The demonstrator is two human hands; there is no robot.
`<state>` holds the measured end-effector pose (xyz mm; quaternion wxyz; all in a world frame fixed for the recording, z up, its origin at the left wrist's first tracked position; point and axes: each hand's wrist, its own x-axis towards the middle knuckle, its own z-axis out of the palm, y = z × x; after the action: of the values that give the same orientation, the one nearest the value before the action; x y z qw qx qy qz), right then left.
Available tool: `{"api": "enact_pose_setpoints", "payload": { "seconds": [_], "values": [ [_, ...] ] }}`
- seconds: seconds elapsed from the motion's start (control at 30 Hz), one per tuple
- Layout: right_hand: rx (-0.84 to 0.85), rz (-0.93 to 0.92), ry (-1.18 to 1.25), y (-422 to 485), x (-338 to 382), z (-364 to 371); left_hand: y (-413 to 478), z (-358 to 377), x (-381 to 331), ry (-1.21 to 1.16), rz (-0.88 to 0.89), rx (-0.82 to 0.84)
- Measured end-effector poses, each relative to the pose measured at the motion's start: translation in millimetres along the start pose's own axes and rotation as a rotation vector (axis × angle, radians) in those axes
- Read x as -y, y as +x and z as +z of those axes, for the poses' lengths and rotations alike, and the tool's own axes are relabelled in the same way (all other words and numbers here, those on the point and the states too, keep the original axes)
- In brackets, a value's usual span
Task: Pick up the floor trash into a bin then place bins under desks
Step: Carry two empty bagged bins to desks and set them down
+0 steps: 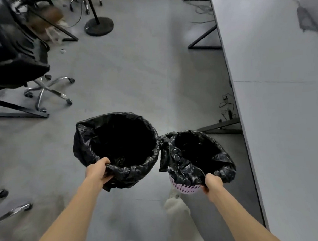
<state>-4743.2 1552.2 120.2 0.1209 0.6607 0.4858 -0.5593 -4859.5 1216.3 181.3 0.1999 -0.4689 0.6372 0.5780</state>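
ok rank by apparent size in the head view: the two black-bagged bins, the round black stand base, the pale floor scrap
1. black-bagged bin in the left hand
2. lilac perforated bin, black-bagged, in the right hand
3. round black stand base; farther off, so true size unsure
4. pale floor scrap

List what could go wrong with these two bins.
1. The right hand grips mainly the liner of the small bin; it may slip loose and drop the bin.
2. Cables under the desk could snag a bin pushed in there.
3. A scrap by the chair may get missed.
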Motion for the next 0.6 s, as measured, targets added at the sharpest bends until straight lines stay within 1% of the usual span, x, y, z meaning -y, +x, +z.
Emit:
{"api": "enact_pose_setpoints", "payload": {
  "seconds": [0.07, 0.17, 0.3, 0.37, 0.4, 0.5, 0.6],
  "values": [
    [0.021, 0.029, -0.020, 43.3, 43.0, 28.3, 38.9, 45.1, -23.6, -0.006, -0.029, -0.018],
    [-0.034, 0.069, -0.017, 103.2, 90.8, 68.4, 89.8, 92.9, -40.9, -0.027, -0.073, -0.055],
    [-0.065, 0.101, 0.012, 211.9, 136.7, 134.6, 197.4, 160.8, -41.4, -0.025, -0.145, -0.073],
    [-0.109, 0.087, 0.039, 262.6, 153.0, 162.2, 242.8, 187.2, -34.4, -0.016, -0.146, -0.091],
    [-0.131, 0.100, 0.048, 299.1, 156.5, 179.8, 279.3, 205.9, -24.3, 0.006, -0.154, -0.094],
    [-0.131, 0.130, 0.134, 371.1, 168.1, 216.1, 358.0, 239.8, -6.6, 0.034, -0.171, -0.085],
    [-0.180, 0.161, 0.243, 425.6, 170.8, 245.4, 414.2, 264.2, 0.0, 0.057, -0.185, -0.076]
  ]
}}
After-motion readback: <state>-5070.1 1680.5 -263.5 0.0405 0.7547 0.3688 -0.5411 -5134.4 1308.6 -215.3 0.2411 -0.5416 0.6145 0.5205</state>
